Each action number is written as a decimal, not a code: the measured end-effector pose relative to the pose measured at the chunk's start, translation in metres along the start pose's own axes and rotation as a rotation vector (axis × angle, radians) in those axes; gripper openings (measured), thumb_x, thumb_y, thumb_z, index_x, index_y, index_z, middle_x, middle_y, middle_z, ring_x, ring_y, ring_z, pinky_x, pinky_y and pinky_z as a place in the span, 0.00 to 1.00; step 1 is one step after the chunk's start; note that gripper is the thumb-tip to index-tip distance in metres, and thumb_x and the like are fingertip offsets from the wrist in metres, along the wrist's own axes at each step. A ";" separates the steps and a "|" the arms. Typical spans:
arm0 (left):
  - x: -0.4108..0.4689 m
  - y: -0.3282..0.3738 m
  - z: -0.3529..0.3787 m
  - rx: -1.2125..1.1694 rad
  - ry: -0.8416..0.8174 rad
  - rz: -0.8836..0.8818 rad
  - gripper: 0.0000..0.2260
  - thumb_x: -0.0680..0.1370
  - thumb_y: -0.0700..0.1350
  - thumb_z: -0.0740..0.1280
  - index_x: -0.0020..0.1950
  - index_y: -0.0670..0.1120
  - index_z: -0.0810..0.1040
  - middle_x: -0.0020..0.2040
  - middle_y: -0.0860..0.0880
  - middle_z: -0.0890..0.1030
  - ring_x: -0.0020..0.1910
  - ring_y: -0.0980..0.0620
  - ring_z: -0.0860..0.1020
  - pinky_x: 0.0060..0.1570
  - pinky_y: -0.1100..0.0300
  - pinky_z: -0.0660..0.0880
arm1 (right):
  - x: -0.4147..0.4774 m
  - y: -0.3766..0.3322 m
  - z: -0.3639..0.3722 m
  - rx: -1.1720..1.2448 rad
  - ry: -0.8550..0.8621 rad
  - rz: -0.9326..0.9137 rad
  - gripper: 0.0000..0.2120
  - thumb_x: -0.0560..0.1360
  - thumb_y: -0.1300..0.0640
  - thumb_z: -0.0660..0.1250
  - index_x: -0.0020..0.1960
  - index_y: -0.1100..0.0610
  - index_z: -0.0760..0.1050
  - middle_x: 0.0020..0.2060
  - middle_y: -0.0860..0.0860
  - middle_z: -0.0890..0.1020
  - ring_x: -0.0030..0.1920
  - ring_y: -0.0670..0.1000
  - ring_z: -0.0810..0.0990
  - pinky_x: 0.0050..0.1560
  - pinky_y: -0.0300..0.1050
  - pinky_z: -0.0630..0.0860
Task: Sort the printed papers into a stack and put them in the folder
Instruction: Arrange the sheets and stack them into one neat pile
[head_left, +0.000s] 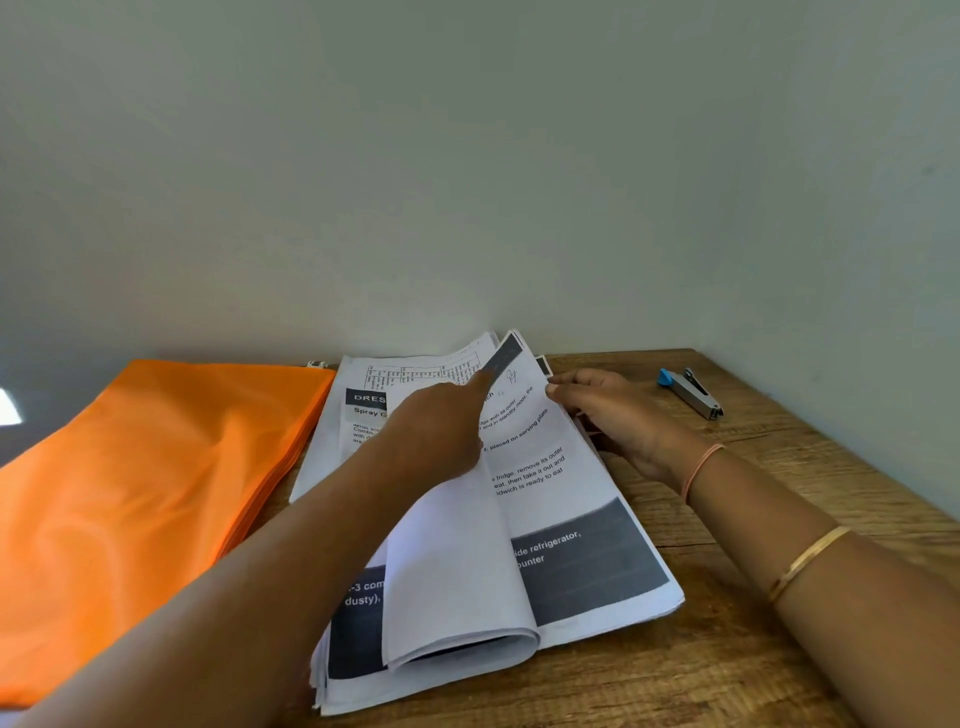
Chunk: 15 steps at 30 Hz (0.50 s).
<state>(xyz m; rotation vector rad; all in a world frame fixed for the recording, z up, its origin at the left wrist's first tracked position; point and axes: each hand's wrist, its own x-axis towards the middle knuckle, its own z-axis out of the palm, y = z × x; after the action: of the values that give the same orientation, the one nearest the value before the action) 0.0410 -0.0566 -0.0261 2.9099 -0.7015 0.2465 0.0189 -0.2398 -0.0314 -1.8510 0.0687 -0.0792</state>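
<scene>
While the stapler (691, 392) lies well apart at the far right of the wooden table (727, 649), my left hand (441, 421) covers part of the printed papers (587, 561), index finger straight over 1 bent-over sheet. Whether its other fingers grip that sheet, I cannot tell. My right hand (618, 415) pinches the stack's far right edge. Just left of the papers lies the orange folder (130, 493), flat, its inside hidden.

Our left hand (441, 423) reaches forward, index finger extended, the rest curled; our right hand (618, 421) pinches the papers (566, 499) with its fingertips.
</scene>
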 end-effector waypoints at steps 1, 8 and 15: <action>0.001 0.002 0.001 0.019 0.005 0.004 0.33 0.78 0.43 0.64 0.76 0.54 0.49 0.58 0.45 0.77 0.53 0.45 0.77 0.46 0.55 0.73 | 0.000 0.000 0.001 0.014 -0.001 0.009 0.05 0.78 0.55 0.63 0.50 0.53 0.78 0.43 0.49 0.82 0.43 0.48 0.80 0.42 0.42 0.73; 0.002 0.007 0.004 0.001 0.003 0.052 0.41 0.77 0.39 0.64 0.75 0.61 0.38 0.55 0.45 0.77 0.46 0.49 0.79 0.43 0.57 0.77 | 0.002 0.001 0.001 0.228 -0.023 0.093 0.09 0.78 0.57 0.63 0.43 0.56 0.80 0.41 0.55 0.82 0.44 0.55 0.79 0.46 0.48 0.76; 0.003 0.006 0.008 0.041 0.038 0.133 0.42 0.78 0.41 0.63 0.72 0.68 0.35 0.57 0.45 0.73 0.49 0.47 0.77 0.45 0.55 0.78 | 0.001 0.001 0.004 0.295 -0.029 0.098 0.09 0.79 0.59 0.62 0.43 0.57 0.79 0.39 0.54 0.82 0.40 0.52 0.79 0.38 0.43 0.76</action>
<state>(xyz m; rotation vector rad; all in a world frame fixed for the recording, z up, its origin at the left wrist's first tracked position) 0.0417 -0.0644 -0.0331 2.8914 -0.8952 0.3334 0.0202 -0.2360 -0.0331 -1.5515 0.1210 0.0054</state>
